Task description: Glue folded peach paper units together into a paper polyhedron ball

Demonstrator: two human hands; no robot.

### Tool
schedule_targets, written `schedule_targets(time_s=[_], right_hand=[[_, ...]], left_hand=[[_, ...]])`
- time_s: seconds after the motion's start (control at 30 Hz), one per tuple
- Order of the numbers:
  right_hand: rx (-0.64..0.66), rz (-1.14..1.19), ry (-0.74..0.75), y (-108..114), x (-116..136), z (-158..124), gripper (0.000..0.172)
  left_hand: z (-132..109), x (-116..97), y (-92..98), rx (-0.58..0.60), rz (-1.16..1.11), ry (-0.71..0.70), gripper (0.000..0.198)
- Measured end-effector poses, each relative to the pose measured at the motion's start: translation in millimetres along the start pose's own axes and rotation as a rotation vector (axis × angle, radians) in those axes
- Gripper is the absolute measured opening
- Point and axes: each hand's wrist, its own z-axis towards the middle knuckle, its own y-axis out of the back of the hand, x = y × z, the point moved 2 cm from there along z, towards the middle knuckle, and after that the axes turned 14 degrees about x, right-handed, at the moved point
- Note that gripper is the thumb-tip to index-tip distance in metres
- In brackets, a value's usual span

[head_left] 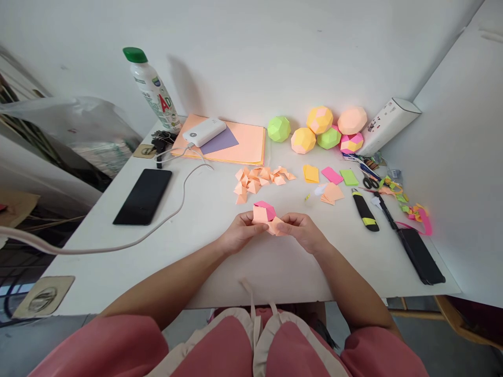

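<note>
Paper piece [264, 212], faceted, peach and pink, pinched by fingers [256, 229] of left hand [239, 231] and right hand [303, 230]

Paper model [261, 214] between hands [240, 233] [305, 231], over counter [216, 204]. Folded pieces [253, 183] behind it; paper balls [319, 121] farther back, right. Phone [143, 198] left, bottle [157, 97] behind it. Power bank [205, 132] on paper stack [249, 142]. Cutter [364, 209] right.

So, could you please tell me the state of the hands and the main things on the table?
Paper model: in both hands, not a full ball
Left hand: pinching it
Right hand: pinching it
Paper balls: look whole
Paper pieces: folded, loosely heaped
Bottle: standing, capped
Phone: flat, dark
Power bank: cable plugged in
Cutter: lying flat
Scissors: lying down, blades unclear
</note>
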Motion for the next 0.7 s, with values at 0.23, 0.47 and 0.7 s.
schedule_targets(time_s=[0.23,0.47,0.7], right_hand=[[0.041,-0.031,-0.001,-1.1,-1.2,-0.4,0.027],[0.083,-0.029,0.036,-3.1,1.2,-0.9,0.025],[0.069,-0.114,0.059,-1.6,1.1,-2.7,0.026]], left_hand=[[-0.2,3.8,2.3,0.028,0.011,0.021,0.015],[-1.5,2.8,3.4,0.092,0.011,0.087,0.016],[-0.6,-1.3,0.3,0.119,-0.005,0.072,0.033]])
